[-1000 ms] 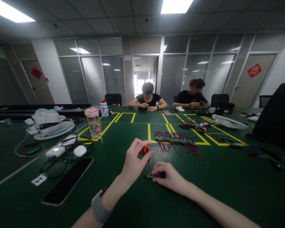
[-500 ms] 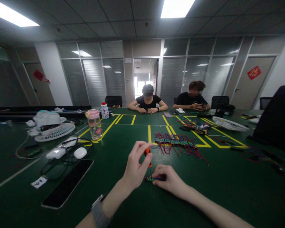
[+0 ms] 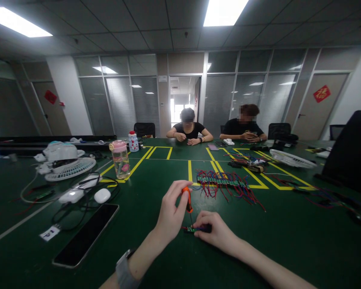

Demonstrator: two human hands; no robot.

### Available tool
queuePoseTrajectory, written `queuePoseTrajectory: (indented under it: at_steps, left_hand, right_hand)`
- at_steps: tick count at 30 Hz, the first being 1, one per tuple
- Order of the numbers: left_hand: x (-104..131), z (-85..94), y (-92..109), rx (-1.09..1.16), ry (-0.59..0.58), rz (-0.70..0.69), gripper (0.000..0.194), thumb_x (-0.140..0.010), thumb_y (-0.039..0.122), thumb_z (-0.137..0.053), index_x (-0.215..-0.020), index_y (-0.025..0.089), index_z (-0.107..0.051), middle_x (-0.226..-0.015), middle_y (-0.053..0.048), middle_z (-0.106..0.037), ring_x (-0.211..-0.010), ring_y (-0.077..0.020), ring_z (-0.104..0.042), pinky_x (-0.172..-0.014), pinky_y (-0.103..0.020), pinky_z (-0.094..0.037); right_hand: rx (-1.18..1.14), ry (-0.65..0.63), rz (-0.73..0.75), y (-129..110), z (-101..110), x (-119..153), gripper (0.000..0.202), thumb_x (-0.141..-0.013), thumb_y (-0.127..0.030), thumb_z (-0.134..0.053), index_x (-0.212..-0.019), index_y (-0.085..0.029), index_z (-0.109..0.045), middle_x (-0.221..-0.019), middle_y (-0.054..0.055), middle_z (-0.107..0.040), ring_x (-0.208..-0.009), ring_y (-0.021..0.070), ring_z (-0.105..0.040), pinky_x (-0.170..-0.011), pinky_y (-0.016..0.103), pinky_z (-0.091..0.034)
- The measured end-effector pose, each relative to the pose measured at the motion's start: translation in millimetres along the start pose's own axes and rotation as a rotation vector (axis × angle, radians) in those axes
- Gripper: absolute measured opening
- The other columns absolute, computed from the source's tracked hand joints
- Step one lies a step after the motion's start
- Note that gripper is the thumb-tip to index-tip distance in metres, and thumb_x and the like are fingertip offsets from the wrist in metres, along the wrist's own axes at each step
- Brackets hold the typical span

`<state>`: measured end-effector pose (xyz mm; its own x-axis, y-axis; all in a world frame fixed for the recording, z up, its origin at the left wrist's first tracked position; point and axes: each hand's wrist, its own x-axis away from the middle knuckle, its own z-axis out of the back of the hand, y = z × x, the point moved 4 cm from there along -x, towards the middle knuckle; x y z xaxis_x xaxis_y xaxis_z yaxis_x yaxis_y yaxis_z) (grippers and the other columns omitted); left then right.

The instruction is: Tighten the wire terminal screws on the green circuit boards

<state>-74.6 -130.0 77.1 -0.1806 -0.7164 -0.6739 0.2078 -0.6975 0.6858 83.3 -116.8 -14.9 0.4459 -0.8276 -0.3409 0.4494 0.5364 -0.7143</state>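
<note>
An orange and black screwdriver [image 3: 187,199] stands nearly upright in my left hand [image 3: 172,208], its handle between fingers and thumb. Its thin shaft points down onto a small green circuit board [image 3: 190,230] with red and blue wires, low on the green table. From the right, my right hand [image 3: 214,229] pinches the board's right end, and its fingers hide part of the wires. Beyond both hands lies a long row of green boards [image 3: 221,180] with many red and blue wires.
On the left are a black phone [image 3: 87,236], a white case [image 3: 102,195], dark cables, a pink bottle [image 3: 120,160] and a white fan [image 3: 69,168]. Two people sit across the table [image 3: 156,192]. A black screen [image 3: 349,152] stands at the right.
The fingers of my left hand have shifted on the screwdriver, and more of its orange handle shows. My right hand has stayed at the board. The person opposite has raised one hand slightly.
</note>
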Motion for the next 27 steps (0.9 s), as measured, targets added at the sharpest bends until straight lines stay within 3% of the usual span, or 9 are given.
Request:
queuePoseTrajectory:
  at_steps: [6, 11, 16, 21, 27]
  left_hand:
    - [1.1, -2.1, -1.2, -0.033, -0.014, 0.001, 0.021, -0.093, 0.028, -0.053, -0.107, 0.022, -0.067, -0.100, -0.006, -0.060, -0.090, -0.0184, -0.062, -0.079, -0.030, -0.053]
    - [2.6, -6.6, -2.4, 0.091, -0.063, 0.030, 0.031, -0.098, 0.026, -0.041, -0.124, 0.024, -0.058, -0.112, -0.008, -0.059, -0.098, -0.0181, -0.062, -0.084, -0.031, -0.053]
    - [2.7, -2.9, -1.7, -0.047, 0.009, -0.029, 0.016, -0.089, 0.026, -0.060, -0.102, 0.022, -0.068, -0.097, -0.004, -0.058, -0.088, -0.0171, -0.060, -0.078, -0.028, -0.052]
    - [1.8, -1.9, -4.3, 0.058, -0.002, 0.013, 0.029, -0.098, 0.027, -0.040, -0.116, 0.024, -0.063, -0.113, -0.007, -0.057, -0.098, -0.0179, -0.061, -0.084, -0.031, -0.052]
    - [-0.5, 0.5, -5.9, -0.014, 0.024, 0.001, 0.018, -0.091, 0.028, -0.057, -0.102, 0.022, -0.069, -0.097, -0.004, -0.059, -0.088, -0.0171, -0.061, -0.077, -0.028, -0.052]
  right_hand:
    - [-0.001, -0.014, 0.001, -0.5, 1.1, 0.6, 0.017, -0.071, -0.004, -0.069, -0.079, -0.017, -0.077, -0.081, 0.003, -0.065, -0.071, 0.0161, -0.059, -0.063, 0.023, -0.044]
    - [-0.012, -0.050, 0.046, -1.9, 4.5, 0.6, 0.020, -0.073, -0.003, -0.068, -0.085, -0.017, -0.076, -0.084, 0.003, -0.065, -0.073, 0.0159, -0.060, -0.066, 0.024, -0.046]
    - [0.010, -0.046, 0.063, -0.9, 4.9, 0.5, 0.021, -0.072, -0.001, -0.069, -0.085, -0.016, -0.076, -0.084, 0.003, -0.065, -0.074, 0.0157, -0.060, -0.067, 0.024, -0.045]
    - [0.013, -0.048, 0.043, -2.1, 5.0, -0.6, 0.021, -0.072, -0.001, -0.069, -0.085, -0.016, -0.076, -0.084, 0.003, -0.065, -0.074, 0.0153, -0.060, -0.067, 0.023, -0.046]
    - [0.004, -0.049, 0.042, -3.8, 5.0, 0.4, 0.020, -0.072, -0.001, -0.070, -0.085, -0.015, -0.076, -0.084, 0.003, -0.065, -0.074, 0.0154, -0.060, -0.066, 0.023, -0.045]
